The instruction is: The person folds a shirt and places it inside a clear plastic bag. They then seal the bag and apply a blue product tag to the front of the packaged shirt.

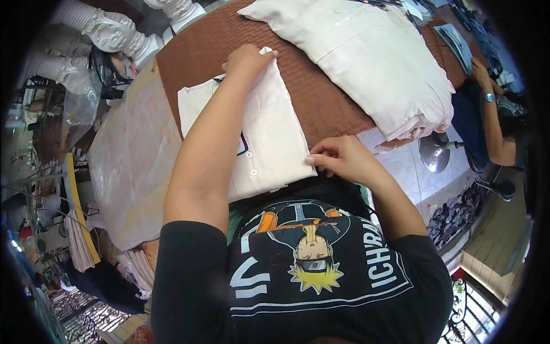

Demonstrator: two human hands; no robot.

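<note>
A folded cream shirt (274, 135) with white buttons and a dark-outlined label lies in front of me, its near edge close to my body. At its far right corner, my left hand (247, 62) has its fingers closed on the fabric, and my left forearm crosses over the shirt and hides part of it. Thumb and fingertips of my right hand (344, 159) pinch the near right corner of the same shirt.
Brown textured cloth (200, 54) covers the table. A large pile of cream garments (378, 66) lies beyond my right hand. Clear plastic sheeting (129, 166) drapes the left side. White carved columns (114, 34) stand far left. At right, another person's hand (480, 73) touches blue folded fabric (454, 47).
</note>
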